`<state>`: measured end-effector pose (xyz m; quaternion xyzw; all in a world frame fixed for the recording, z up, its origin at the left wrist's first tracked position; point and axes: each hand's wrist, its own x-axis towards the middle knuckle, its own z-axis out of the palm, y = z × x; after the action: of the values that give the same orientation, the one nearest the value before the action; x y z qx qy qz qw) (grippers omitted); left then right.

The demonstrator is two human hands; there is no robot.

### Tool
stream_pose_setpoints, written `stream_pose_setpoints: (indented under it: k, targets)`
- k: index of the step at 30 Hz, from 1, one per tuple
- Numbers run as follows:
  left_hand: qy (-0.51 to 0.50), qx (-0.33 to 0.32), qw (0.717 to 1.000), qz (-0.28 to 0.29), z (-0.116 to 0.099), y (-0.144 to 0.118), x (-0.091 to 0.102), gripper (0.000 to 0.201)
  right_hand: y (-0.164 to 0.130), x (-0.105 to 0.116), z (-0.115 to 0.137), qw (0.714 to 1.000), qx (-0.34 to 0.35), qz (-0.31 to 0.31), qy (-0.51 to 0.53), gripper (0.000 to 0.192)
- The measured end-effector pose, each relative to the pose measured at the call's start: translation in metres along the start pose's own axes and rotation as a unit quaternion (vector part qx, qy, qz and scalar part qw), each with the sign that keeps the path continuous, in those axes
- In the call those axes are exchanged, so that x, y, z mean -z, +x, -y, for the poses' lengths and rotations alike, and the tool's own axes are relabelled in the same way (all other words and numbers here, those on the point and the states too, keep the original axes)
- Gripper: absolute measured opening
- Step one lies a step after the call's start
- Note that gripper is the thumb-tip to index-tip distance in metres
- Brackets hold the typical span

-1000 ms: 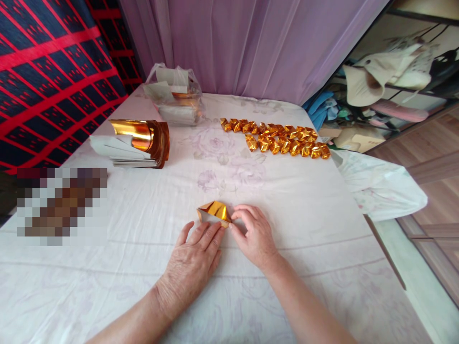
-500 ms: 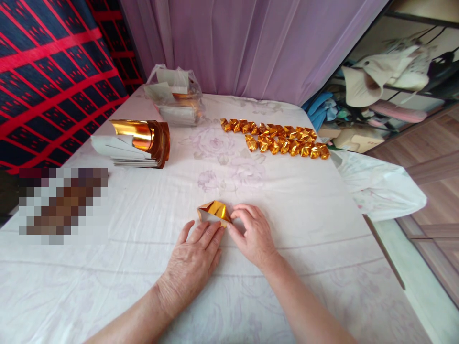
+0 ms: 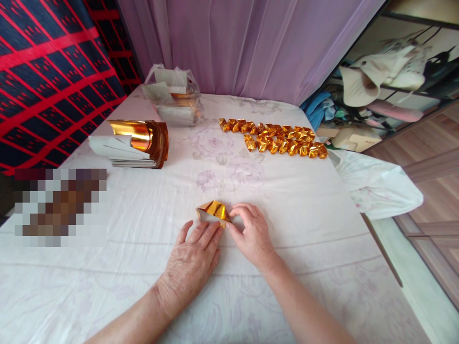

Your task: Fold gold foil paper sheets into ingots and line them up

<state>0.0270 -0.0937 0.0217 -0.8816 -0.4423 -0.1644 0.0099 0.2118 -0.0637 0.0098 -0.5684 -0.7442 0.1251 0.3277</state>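
A partly folded sheet of gold foil paper (image 3: 215,209) lies on the cloth in front of me, its gold side up and a pale inner side showing at the near edge. My left hand (image 3: 196,251) rests flat with fingers stretched out, the fingertips pressing on the paper's near edge. At the paper's right corner, the thumb and index finger of my right hand (image 3: 253,234) pinch the foil. The other fingers of that hand are curled.
Two rows of folded gold foil pieces (image 3: 276,136) lie at the back right. A stack of gold foil sheets (image 3: 139,143) stands at left, with a clear plastic bag (image 3: 175,98) of more paper behind it. A white plastic bag (image 3: 383,186) hangs past the right edge.
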Motion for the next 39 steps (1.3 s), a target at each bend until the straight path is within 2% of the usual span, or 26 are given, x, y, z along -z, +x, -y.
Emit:
stream_pose_setpoints:
  k: [10, 17, 20, 26, 33, 39]
  targets:
    - [0.002, -0.004, 1.000, 0.003, 0.001, -0.001, 0.000, 0.032, 0.000, 0.000, -0.005, 1.000, -0.001, 0.010, 0.017, 0.016]
    - [-0.004, -0.022, 0.999, -0.024, 0.008, -0.006, -0.003, 0.031, 0.000, 0.000, -0.006, 1.000, 0.005, 0.005, 0.013, 0.015]
    - [-0.001, -0.026, 0.999, -0.018, 0.010, -0.008, -0.004, 0.029, 0.000, 0.000, -0.006, 1.000, 0.005, 0.007, 0.011, 0.016]
    - [0.006, -0.025, 0.999, -0.024, 0.007, -0.005, -0.004, 0.031, 0.000, 0.000, 0.000, 1.000, 0.004, 0.003, -0.004, 0.014]
    - [0.023, -0.032, 0.999, -0.035, 0.005, -0.002, -0.001, 0.029, -0.002, -0.001, 0.007, 0.999, -0.013, 0.000, -0.031, 0.022]
    - [0.023, -0.025, 0.999, -0.016, 0.007, -0.002, 0.004, 0.028, -0.001, 0.000, 0.003, 1.000, -0.008, 0.007, -0.007, 0.020]
